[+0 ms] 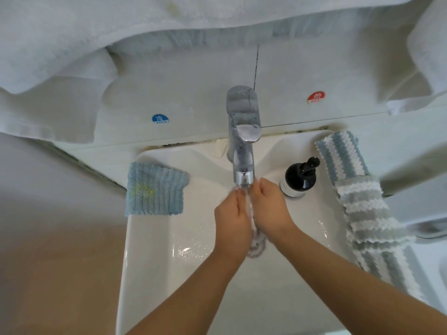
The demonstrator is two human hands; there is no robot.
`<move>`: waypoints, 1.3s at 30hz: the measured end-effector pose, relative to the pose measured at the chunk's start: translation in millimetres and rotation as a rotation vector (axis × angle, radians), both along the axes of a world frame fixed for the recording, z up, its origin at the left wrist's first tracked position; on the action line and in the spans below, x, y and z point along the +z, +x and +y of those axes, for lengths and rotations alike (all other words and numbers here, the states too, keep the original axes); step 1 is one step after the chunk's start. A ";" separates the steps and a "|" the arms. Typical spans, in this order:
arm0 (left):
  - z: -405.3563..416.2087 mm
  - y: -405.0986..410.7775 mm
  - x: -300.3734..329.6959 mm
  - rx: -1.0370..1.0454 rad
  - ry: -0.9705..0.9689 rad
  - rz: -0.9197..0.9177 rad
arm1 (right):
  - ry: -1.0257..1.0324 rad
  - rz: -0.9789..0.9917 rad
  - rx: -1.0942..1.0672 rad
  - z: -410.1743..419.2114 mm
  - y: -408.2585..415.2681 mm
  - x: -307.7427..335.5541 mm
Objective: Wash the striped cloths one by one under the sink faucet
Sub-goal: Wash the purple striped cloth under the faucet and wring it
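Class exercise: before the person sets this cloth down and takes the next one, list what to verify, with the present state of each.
1. Cloth held between left hand and right hand: ok.
2. Cloth under faucet spout: ok.
3. Water running: ok.
4. Cloth rinsed clean: cannot tell.
5. Next cloth ready: ok, blue cloth with yellow stain lies on sink rim.
6. Striped cloths on right rim clean: cannot tell.

Most of the striped cloth (254, 234) is hidden between the left hand (232, 220) and right hand (271, 204) (only its lower end shows), and motion blurs it.
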State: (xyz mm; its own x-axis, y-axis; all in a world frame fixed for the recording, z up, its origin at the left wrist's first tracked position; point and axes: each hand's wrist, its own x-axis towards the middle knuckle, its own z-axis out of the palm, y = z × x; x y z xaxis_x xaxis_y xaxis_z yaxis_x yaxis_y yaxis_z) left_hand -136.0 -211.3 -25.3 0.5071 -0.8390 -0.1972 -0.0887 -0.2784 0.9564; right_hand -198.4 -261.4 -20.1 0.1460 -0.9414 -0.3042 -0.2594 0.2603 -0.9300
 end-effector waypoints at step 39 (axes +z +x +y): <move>-1.9 0.1 2.7 0.040 -0.020 0.034 | 0.001 -0.009 0.027 5.5 -0.2 6.5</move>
State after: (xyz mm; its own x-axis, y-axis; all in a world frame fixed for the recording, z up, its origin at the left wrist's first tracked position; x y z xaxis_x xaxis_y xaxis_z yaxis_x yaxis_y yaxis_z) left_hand -135.9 -213.1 -22.5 0.5335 -0.8222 -0.1985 -0.0451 -0.2620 0.9640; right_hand -198.6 -255.9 -13.6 0.1740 -0.9368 -0.3035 -0.2576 0.2541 -0.9322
